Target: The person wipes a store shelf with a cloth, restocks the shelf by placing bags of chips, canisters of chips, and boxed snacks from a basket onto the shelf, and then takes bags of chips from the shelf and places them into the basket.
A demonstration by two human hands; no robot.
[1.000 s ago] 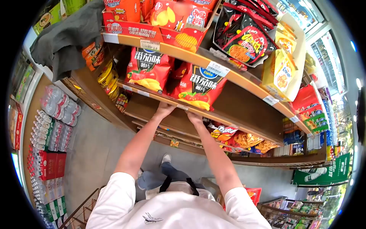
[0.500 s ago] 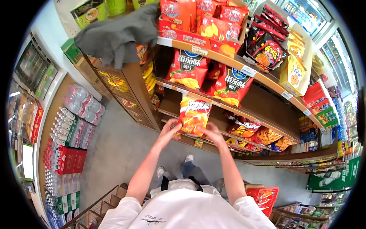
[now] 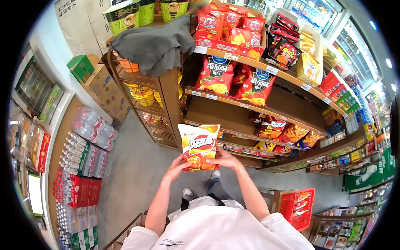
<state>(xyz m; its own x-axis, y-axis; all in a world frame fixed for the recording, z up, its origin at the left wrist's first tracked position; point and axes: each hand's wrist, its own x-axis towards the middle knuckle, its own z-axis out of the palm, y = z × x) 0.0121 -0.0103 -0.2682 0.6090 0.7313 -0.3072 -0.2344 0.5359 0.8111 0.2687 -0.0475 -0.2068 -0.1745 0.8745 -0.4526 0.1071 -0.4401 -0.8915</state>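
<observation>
An orange, red and white snack bag (image 3: 198, 146) is held upright in front of the body, its printed front in view. My left hand (image 3: 178, 166) grips its lower left edge, and my right hand (image 3: 225, 160) holds the lower right side, fingers partly behind the bag. Beyond it stands the brown shelf unit (image 3: 216, 109). Two red tomato chip bags, one on the left (image 3: 215, 77) and one on the right (image 3: 255, 86), sit on the second shelf. More snack bags (image 3: 273, 128) lie on the shelf below, to the right.
A grey cloth (image 3: 154, 45) drapes over the shelf's left end. Bottled water packs (image 3: 95, 127) and red cartons (image 3: 83, 191) line the left side. Cardboard boxes (image 3: 104, 89) are stacked behind them. A red basket with snack bags (image 3: 296, 208) stands at the lower right.
Both hands have come away from the shelf with the snack bag, which is now nearer the body. The view has shifted, and the shelf appears farther off.
</observation>
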